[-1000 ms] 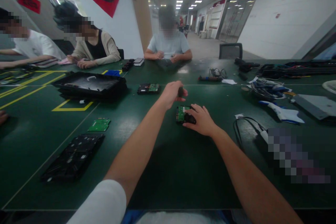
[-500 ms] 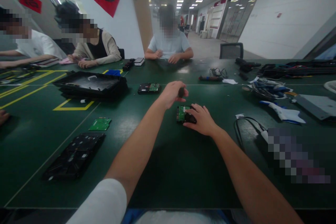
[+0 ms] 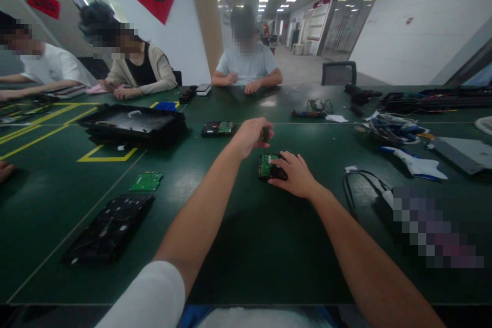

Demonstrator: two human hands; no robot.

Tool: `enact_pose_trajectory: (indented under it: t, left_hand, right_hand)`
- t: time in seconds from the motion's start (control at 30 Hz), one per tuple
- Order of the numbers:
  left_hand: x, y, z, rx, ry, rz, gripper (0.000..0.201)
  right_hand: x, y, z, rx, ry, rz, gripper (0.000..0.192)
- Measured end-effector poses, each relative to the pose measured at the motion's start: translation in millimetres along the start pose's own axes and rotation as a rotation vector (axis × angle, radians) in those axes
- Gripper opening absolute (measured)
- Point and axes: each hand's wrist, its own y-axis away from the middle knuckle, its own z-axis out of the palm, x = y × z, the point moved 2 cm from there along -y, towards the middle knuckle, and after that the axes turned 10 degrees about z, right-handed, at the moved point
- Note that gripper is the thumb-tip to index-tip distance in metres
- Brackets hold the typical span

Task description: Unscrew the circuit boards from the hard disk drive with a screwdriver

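Nearest, on the dark green matte desk (image 3: pixel 238 246), a flat black ribbed panel (image 3: pixel 109 228) lies at the left, with a small green circuit board (image 3: pixel 146 181) just beyond it. Further in, the right hand (image 3: pixel 294 174) rests palm down, fingers spread flat over a small black hard drive (image 3: pixel 271 166) whose green board faces up; it presses rather than grips. Just above and to the left of the drive, the left hand (image 3: pixel 249 136) is curled closed around the dark, stubby handle of a screwdriver (image 3: pixel 264 135), held upright over the drive's edge. At the right a looped black cable (image 3: pixel 361 184) lies near a white and blue plastic piece (image 3: pixel 415 165). Beyond, a second drive (image 3: pixel 218 128) sits beside a stack of shallow black trays (image 3: pixel 132 124). Three people sit at the far side.
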Motion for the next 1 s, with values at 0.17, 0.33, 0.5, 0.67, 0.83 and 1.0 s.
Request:
enact_pose_trajectory:
  t: [0.17, 0.33, 0.5, 0.67, 0.83, 1.0]
  left_hand:
    - [3.2, 3.0, 6.8, -0.013, 0.073, -0.021, 0.014]
    - [5.4, 2.3, 2.7, 0.066, -0.096, 0.039, 0.019]
    - [5.4, 2.8, 3.3, 0.032, -0.072, 0.013, 0.017]
    - [3.6, 3.3, 6.4, 0.034, 0.059, -0.026, 0.011]
    - [4.7, 2.1, 6.7, -0.006, -0.136, 0.076, 0.017]
    - [6.4, 3.5, 6.2, -0.037, -0.107, 0.020, 0.020]
  right_hand:
    - [-1.4, -0.2, -0.8, -0.002, 0.007, 0.005, 0.071]
    - [-1.5, 0.6, -2.1, -0.009, 0.007, 0.005, 0.071]
    - [-0.7, 0.3, -1.4, -0.012, 0.001, 0.007, 0.072]
    - [-1.3, -0.1, -1.3, -0.009, 0.011, 0.004, 0.071]
    - [-2.0, -0.5, -1.9, -0.017, 0.019, 0.003, 0.072]
    - [-0.8, -0.7, -0.7, -0.005, 0.018, -0.002, 0.072]
